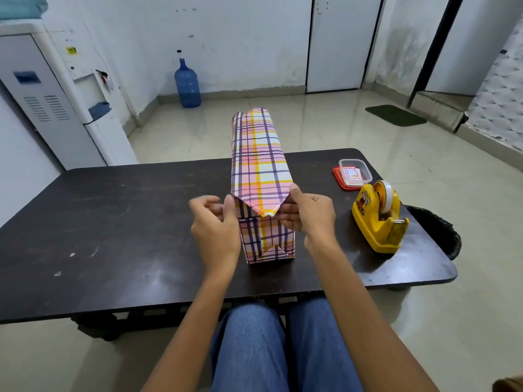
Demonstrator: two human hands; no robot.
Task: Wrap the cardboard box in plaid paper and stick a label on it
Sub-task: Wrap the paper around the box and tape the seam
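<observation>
The box (pixel 260 162), covered in plaid paper, lies on the table (pixel 113 222) between the hands. The right hand (pixel 310 215) pinches the pointed flap (pixel 261 203) at its near end, thumb on top. The left hand (pixel 216 224) is blurred at the opposite corner; I cannot tell whether it grips. Beyond the right hand, a clear tub (pixel 363 165) holding labels (pixel 352 174) sits on a red lid (pixel 338 179). Right of that hand, a yellow dispenser (pixel 379 222) holds tape (pixel 385 196).

Plaid paper (pixel 259 165) smooth and creased, dark table (pixel 113 222) scuffed semi-gloss, tape dispenser (pixel 377 222) glossy yellow plastic
</observation>
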